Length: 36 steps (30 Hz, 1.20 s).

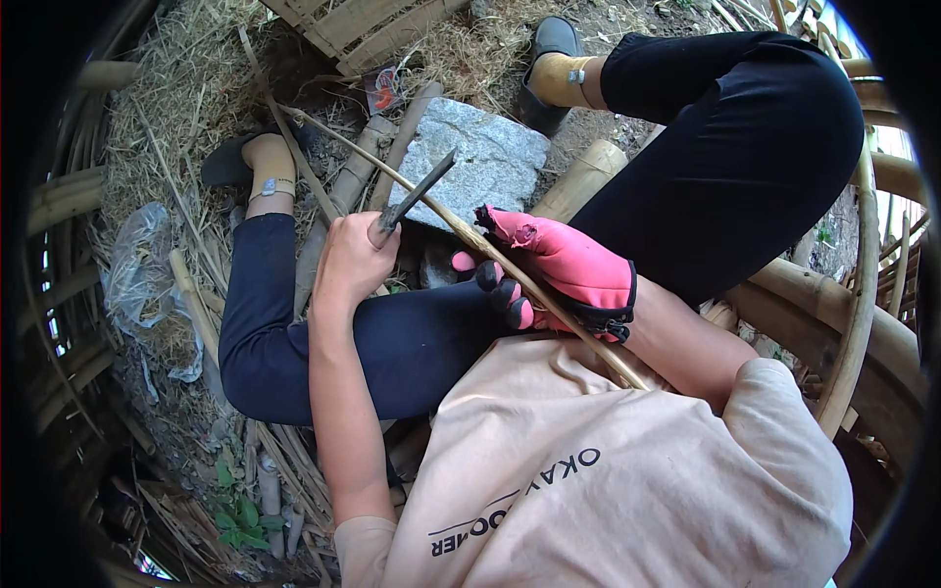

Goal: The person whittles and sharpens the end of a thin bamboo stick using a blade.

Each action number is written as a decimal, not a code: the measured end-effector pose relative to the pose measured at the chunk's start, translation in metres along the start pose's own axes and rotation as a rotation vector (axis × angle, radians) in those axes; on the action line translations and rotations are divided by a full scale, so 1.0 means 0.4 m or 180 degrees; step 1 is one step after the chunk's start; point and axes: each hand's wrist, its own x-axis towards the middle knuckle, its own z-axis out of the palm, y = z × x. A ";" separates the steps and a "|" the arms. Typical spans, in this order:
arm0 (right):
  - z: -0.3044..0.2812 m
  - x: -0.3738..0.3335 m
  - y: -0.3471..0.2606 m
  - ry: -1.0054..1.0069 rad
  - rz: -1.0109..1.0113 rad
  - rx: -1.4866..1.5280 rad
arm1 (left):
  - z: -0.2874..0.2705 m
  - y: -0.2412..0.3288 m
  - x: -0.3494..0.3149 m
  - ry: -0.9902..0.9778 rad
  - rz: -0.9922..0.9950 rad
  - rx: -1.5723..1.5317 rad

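Observation:
My bare left hand [355, 253] is closed around the handle of a knife [431, 178], whose dark blade points up and to the right. The blade lies close to a long, thin bamboo strip [559, 311]; whether they touch, I cannot tell. My right hand [573, 265], in a worn pink and black glove, grips that strip between thumb and fingers. From the hand the strip slants up to the far left, and its near end rests by my shirt. Beyond the knife sits a pale rough stone block [490, 147].
Bamboo poles [583, 181] lie beside the stone, and thick ones [823, 304] stand at the right. A slatted bamboo piece [368, 29] is at the far edge. Dry straw [186, 118] covers the ground, with a clear plastic bag [147, 279] at the left. My bent legs frame the work area.

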 end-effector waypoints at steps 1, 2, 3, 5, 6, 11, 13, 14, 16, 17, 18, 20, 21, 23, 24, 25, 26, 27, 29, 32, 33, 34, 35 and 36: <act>-0.002 0.003 0.000 -0.0028 -0.0015 0.0023 | -0.004 0.008 -0.002 -0.0020 0.0012 0.0031; -0.004 0.006 0.000 0.0048 -0.0197 -0.0114 | -0.011 0.019 -0.004 -0.0065 0.0048 0.0033; -0.006 0.009 0.001 0.0127 -0.0380 -0.0250 | -0.015 0.026 -0.007 -0.0111 0.0083 0.0033; 0.002 0.000 0.004 -0.0017 -0.0284 -0.0135 | -0.007 0.033 -0.014 -0.0135 0.0054 0.0029; 0.010 -0.002 0.006 0.0186 -0.0287 -0.0396 | -0.003 0.034 -0.012 -0.0137 0.0013 0.0013; 0.047 -0.008 0.011 0.0718 -0.0179 -0.0715 | 0.024 0.015 0.009 -0.0130 -0.0119 0.0215; 0.044 -0.008 0.009 0.0824 -0.0231 -0.0785 | 0.028 0.011 0.015 -0.0160 -0.0131 0.0268; 0.040 -0.010 0.008 0.0815 -0.0253 -0.0849 | 0.025 0.011 0.017 -0.0159 -0.0149 0.0311; 0.041 -0.016 0.007 0.0860 -0.0240 -0.0941 | 0.019 0.001 0.022 -0.0007 -0.0223 0.0424; 0.024 -0.004 0.010 0.0808 -0.0264 -0.0886 | 0.006 -0.015 0.024 0.0078 -0.0319 0.0444; 0.015 -0.001 0.011 0.0745 -0.0307 -0.0857 | -0.004 -0.049 0.030 0.0076 -0.0357 0.0517; 0.017 0.007 0.015 0.0656 -0.0307 -0.0844 | -0.014 -0.113 0.041 0.0094 -0.0440 0.0606; 0.021 0.008 0.015 0.0651 -0.0297 -0.0870 | -0.016 -0.135 0.050 0.0172 -0.0472 0.0603; 0.025 0.009 0.014 0.0661 -0.0300 -0.0906 | -0.015 -0.141 0.056 0.0254 -0.0490 0.0585; 0.028 0.012 0.018 0.0838 -0.0357 -0.0927 | -0.014 -0.143 0.053 0.0163 -0.0517 0.0415; 0.023 0.006 0.014 0.0715 -0.0281 -0.0872 | -0.012 -0.140 0.056 0.0069 -0.0524 0.0237; 0.022 0.002 0.011 0.0588 -0.0195 -0.0822 | -0.009 -0.137 0.041 0.0022 -0.0669 0.0015; 0.029 0.000 0.008 0.0589 -0.0203 -0.0832 | -0.007 -0.136 0.030 0.0031 -0.0660 0.0011; 0.049 -0.001 0.013 0.0732 -0.0157 -0.0893 | 0.000 -0.116 0.009 0.0014 -0.0222 -0.0043; 0.046 0.012 0.012 0.0612 -0.0019 -0.0495 | 0.007 -0.046 -0.003 -0.0090 0.0038 -0.0184; 0.041 0.014 0.010 0.0541 0.0097 -0.0280 | 0.008 -0.031 -0.004 -0.0251 0.0089 -0.0250; 0.038 0.013 0.006 0.0541 0.0086 -0.0287 | 0.007 -0.026 -0.005 -0.0255 0.0082 -0.0152; 0.033 0.011 0.003 0.0430 0.0094 -0.0422 | 0.006 -0.026 -0.003 -0.0250 0.0094 -0.0153; 0.025 0.009 -0.001 0.0321 0.0103 -0.0558 | 0.005 -0.028 -0.001 -0.0295 0.0040 -0.0151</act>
